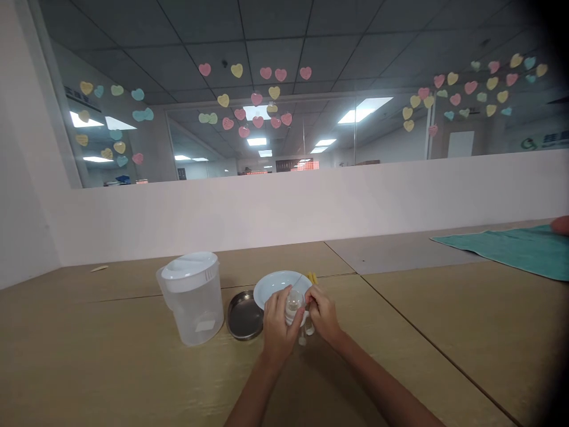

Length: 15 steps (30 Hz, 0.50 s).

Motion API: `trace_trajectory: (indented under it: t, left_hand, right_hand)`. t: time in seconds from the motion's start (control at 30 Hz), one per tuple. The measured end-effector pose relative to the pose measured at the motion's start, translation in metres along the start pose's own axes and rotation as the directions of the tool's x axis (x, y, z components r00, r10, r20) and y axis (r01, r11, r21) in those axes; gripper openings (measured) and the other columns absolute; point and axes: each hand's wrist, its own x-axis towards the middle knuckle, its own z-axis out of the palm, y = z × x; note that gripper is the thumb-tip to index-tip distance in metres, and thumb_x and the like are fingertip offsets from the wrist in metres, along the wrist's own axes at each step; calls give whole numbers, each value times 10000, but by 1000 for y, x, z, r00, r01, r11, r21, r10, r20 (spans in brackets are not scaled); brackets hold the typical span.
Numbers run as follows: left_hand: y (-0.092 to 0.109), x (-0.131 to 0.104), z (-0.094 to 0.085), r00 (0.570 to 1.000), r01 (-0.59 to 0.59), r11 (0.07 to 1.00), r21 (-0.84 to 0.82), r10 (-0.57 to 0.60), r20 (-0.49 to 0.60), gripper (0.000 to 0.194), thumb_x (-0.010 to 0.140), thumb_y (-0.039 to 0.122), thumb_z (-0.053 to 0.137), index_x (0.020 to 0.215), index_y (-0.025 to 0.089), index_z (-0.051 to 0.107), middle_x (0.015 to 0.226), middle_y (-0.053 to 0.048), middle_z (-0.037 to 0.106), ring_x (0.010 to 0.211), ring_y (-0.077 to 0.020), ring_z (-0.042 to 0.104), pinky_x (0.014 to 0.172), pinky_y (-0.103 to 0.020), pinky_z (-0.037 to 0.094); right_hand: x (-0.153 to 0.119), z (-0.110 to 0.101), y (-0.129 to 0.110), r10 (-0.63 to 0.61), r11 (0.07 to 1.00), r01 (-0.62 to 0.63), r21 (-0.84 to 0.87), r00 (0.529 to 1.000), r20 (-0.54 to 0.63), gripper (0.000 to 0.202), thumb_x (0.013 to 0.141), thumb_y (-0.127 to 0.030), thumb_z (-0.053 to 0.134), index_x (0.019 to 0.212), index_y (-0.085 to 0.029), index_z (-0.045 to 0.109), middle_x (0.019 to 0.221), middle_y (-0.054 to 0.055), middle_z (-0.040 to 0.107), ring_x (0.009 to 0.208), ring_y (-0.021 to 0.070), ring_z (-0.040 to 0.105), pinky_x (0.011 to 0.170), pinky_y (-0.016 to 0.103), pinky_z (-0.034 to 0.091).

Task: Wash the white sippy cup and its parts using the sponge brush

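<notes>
My left hand (278,320) is wrapped round a small clear, rounded container (294,301) with a white lower part. Close against its right side, my right hand (323,313) has its fingers pinched together; what is between them is too small to tell. Both hands are over the near rim of a white bowl (278,280). Just below the container, a small clear piece (303,339) shows, partly hidden by the hands. Behind my right hand, small yellow pieces (313,277) stick out beside the bowl.
Left of the bowl lies a shallow metal dish (246,317). Farther left stands a translucent plastic pitcher (198,311) with a white lid. A teal cloth (520,249) lies at the far right, with part of another person's hand (560,225) at its edge. A white wall (284,207) closes the table's back.
</notes>
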Motion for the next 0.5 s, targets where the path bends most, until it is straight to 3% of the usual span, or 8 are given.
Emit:
trace_trajectory:
  t: [0.23,0.5]
  left_hand:
    - [-2,-10,4,993,116,985,-130,-111,50,528,865,390,480,1342,207,344,1184,-99,537,1111,-223,495,951,-386,392]
    - [-4,-9,6,986,164,969,-184,-155,64,504,841,393,520,1303,230,403,1097,-78,548,1035,-203,516,927,-366,409]
  right_hand:
    - [-1,1,3,64,997,-64,44,998,21,118,616,-103,336,571,-206,372,599,-16,425,628,152,412,604,253,289]
    - [-1,1,5,128,991,-129,-38,991,-34,85,582,-124,321,560,-204,334,558,-18,423,594,151,391,623,269,267]
